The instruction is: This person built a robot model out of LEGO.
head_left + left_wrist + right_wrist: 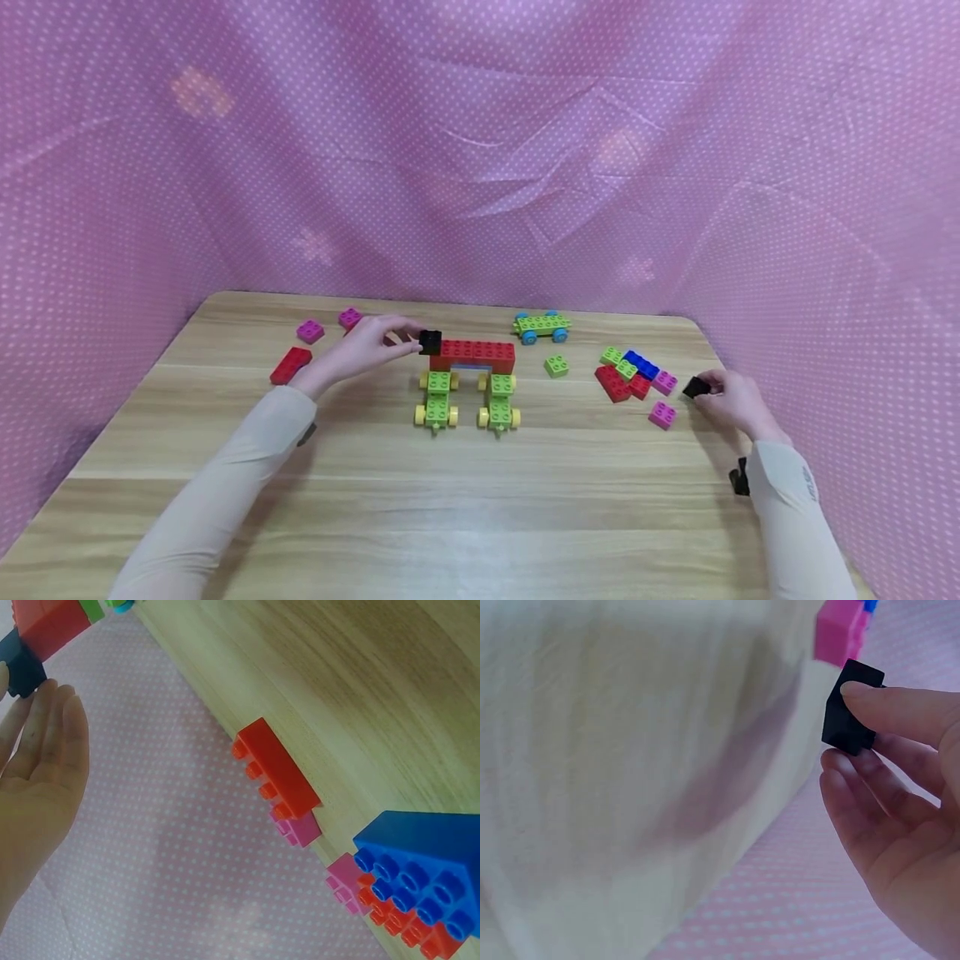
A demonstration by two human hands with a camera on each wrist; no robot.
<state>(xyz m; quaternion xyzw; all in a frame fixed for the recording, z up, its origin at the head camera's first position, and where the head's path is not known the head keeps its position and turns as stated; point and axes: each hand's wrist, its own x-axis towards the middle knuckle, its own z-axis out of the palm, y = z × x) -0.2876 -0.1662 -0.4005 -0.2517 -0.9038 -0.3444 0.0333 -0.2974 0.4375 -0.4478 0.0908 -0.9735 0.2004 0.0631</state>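
In the head view my left hand (363, 346) pinches a black brick (430, 342) at the left end of a raised row of red bricks (472, 353). The left wrist view has that black brick (22, 666) against the red one; whether it is pressed on, I cannot tell. The red row stands at the rear of two lime green wheeled bases (437, 408) with yellow wheels, a blue piece (471, 367) showing below it. At the right, my right hand (738, 404) holds another black brick (853, 709) between thumb and fingers, near two pink bricks.
A green wheeled base (542, 326) with blue wheels stands at the back. Right of centre lies a loose group of red, green, pink and blue bricks (642, 365), with a lone green brick (556, 366) nearer the middle. Red (289, 366) and pink bricks (310, 332) lie at the left.
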